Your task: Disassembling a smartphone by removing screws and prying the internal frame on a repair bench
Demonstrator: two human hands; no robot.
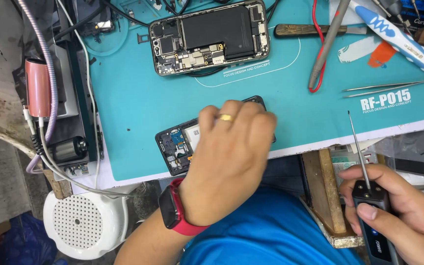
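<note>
The left hand (231,157), with a gold ring and a red watch at the wrist, lies flat over an opened phone (177,145) at the near edge of the teal mat (133,98) on the desk, fingers spread and pressing it down rather than gripping. Only the phone's left end shows past the hand, with its bare circuit board and small connectors. It looks light and stiff but delicate: with the cover off, the board is exposed, so I'd judge the safe hold is on the outer frame edges, or flat-palmed as now, never on the components. On the smooth mat it could slide if not pinned.

The right hand (403,216) is closed around a slim electric screwdriver (371,206), thumb on its body, the thin bit pointing up and away, well apart from the phone. The bit looks fine enough to bend or slip.

A second opened phone (209,37) lies farther up the mat, with tweezers (388,88) and a blue-and-white tool (398,34) to the right.
</note>
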